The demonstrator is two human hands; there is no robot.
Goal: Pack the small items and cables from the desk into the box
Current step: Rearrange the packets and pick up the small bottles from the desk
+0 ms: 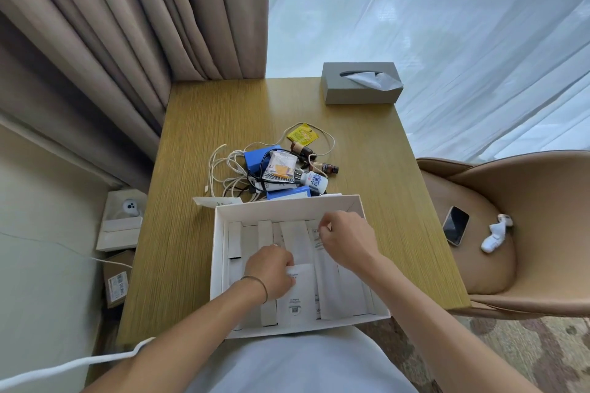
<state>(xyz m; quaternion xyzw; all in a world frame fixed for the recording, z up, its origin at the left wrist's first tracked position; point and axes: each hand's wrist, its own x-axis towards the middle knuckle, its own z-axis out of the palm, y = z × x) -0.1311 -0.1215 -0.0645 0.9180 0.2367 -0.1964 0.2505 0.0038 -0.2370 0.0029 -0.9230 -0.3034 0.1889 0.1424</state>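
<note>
The white box (220,252) sits at the 6 o'clock edge of the bench (204,124). Both hands are inside it. The left hand (271,268) grips a white packet (298,292). The right hand (344,241) has curled fingers pinching a paper sleeve (319,244). The cables (223,169), bottles (314,182) and blue boxes (255,158) lie piled at 12 o'clock from the box.

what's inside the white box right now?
White box holds flat white packets and cardboard strips, lying lengthwise. Left hand and right hand each hold a packet. The floor under the packets and hands is covered.
</note>
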